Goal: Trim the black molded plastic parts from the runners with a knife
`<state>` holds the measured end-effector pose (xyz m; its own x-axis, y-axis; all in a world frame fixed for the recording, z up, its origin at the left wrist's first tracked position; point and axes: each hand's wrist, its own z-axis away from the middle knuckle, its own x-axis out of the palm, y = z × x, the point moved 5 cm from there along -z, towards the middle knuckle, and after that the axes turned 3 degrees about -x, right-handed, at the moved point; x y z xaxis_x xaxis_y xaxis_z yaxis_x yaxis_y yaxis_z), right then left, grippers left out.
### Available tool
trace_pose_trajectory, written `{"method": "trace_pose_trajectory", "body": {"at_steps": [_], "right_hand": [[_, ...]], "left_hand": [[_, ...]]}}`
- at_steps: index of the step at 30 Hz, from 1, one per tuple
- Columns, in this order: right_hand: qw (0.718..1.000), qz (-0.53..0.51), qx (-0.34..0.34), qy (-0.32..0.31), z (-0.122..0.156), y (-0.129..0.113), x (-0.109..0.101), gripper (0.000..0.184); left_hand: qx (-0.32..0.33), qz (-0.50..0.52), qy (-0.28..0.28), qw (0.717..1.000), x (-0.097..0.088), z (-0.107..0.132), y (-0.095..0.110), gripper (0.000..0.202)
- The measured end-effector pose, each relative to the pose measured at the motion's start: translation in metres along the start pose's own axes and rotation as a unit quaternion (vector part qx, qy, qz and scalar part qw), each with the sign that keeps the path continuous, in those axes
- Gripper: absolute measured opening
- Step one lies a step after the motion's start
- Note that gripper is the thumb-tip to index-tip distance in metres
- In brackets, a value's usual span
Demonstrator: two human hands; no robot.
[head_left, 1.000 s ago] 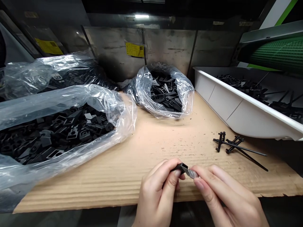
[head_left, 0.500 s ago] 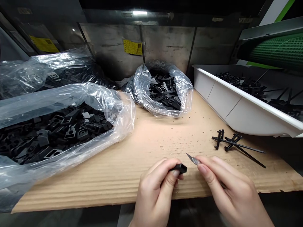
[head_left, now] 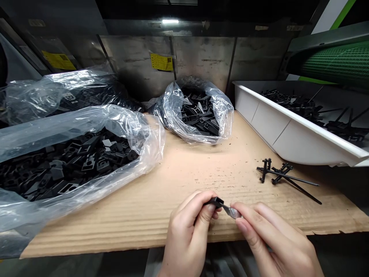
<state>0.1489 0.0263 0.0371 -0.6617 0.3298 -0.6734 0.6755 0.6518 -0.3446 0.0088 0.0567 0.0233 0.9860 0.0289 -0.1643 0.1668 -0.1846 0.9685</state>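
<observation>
Pinched between the thumb and fingers of my left hand (head_left: 191, 227) is a small black plastic part (head_left: 215, 201), its hollow end facing right. My right hand (head_left: 269, 234) is closed on a knife blade (head_left: 231, 211), gripping it near its wide end. The blade's pointed tip is at the open end of the black part; whether it touches the edge or reaches inside I cannot tell. Both hands are just above the front edge of the cardboard (head_left: 129, 227).
A clear bag (head_left: 147, 154) of black parts lies at left, another bag (head_left: 69, 82) behind it. A smaller open bag (head_left: 226, 115) stands at centre back. Black sprues (head_left: 276, 173) lie at right, near a white bin (head_left: 259, 115) of black pieces. A green roller (head_left: 337, 59) overhangs the bin.
My right hand has moved the blade left and down, bringing its tip from apart to the end of the black part. My left hand has tilted the part slightly.
</observation>
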Motion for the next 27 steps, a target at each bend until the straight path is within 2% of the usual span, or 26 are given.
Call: {"method": "trace_pose_trajectory", "body": {"at_steps": [7,11,14,17,20,24,27], "right_hand": [[1.000,-0.004,0.000,-0.002,0.001,0.001,-0.002,0.020],[1.000,0.015,0.005,-0.002,-0.002,0.006,0.000,0.017],[0.999,0.038,0.038,0.003,-0.003,0.016,0.000,0.017],[0.997,0.047,0.054,0.011,-0.001,0.024,-0.003,0.017],[0.998,-0.011,0.064,-0.004,0.002,0.025,-0.009,0.018],[0.982,-0.113,0.147,-0.036,0.001,0.021,-0.010,0.017],[0.982,-0.136,0.123,-0.040,-0.009,0.011,-0.009,0.014]], "left_hand": [[0.033,-0.013,0.012,0.999,-0.001,0.002,0.002,0.025],[0.004,0.023,-0.012,1.000,0.001,0.000,0.003,0.023],[-0.036,0.073,-0.065,0.995,0.003,-0.002,0.002,0.018],[-0.070,0.117,-0.145,0.980,0.005,-0.003,0.001,0.018],[-0.081,0.097,-0.204,0.971,0.005,-0.001,0.001,0.022],[-0.104,0.096,-0.186,0.972,0.003,0.001,-0.003,0.026],[-0.094,0.106,-0.172,0.975,0.003,0.001,-0.004,0.028]]}}
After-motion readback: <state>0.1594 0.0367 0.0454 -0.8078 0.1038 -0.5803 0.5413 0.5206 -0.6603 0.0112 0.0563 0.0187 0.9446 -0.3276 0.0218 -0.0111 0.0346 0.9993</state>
